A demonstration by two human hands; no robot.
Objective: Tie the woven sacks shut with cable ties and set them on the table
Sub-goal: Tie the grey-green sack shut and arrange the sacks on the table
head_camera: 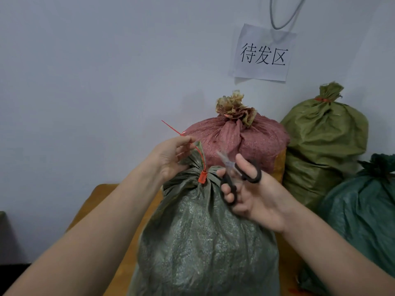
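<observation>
Left hand (171,155) pinches the tail of red cable tie (202,177), cinched round neck of grey-green woven sack (203,231). Right hand (256,199) grips black scissors (241,175), blades blurred, beside that neck.

A single sign is shown: three black printed characters, 待发区, are borne on a white paper sheet (263,52) that is fixed to the pale wall (106,60).
</observation>
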